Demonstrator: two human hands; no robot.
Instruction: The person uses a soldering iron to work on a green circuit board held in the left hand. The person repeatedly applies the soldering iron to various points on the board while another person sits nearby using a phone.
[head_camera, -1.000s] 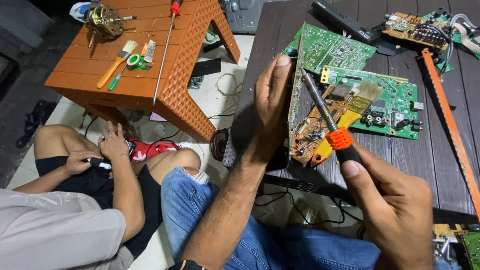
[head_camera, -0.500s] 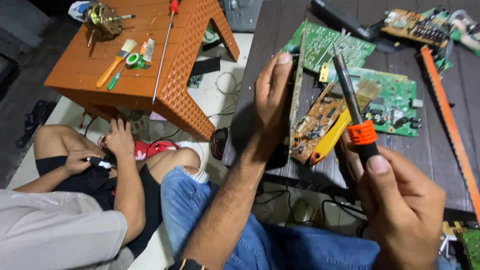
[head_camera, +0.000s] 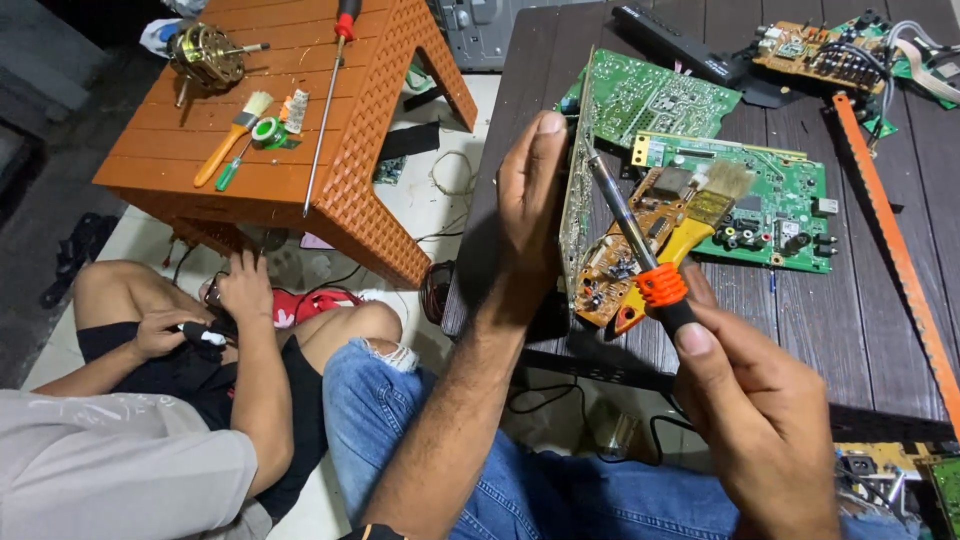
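Note:
My left hand (head_camera: 530, 200) holds a green circuit board (head_camera: 575, 190) upright on its edge at the near left of the dark wooden table (head_camera: 860, 310). My right hand (head_camera: 760, 410) grips a soldering iron (head_camera: 640, 250) with an orange collar and black handle. Its metal tip points up and left, close to the upright board's face. A brown circuit board (head_camera: 625, 255) and a yellow-handled paintbrush (head_camera: 695, 220) lie flat just right of the iron.
More green boards (head_camera: 760, 190) and a long orange strip (head_camera: 890, 250) lie on the table. An orange plastic stool (head_camera: 300, 150) at left carries a motor, brush, solder roll and screwdriver. Another person (head_camera: 180, 400) sits on the floor at lower left, hands near their lap.
My right hand has swung the soldering iron from nearly vertical to a slant, its tip now near the upright board. The view has tilted slightly. My left hand keeps the board up.

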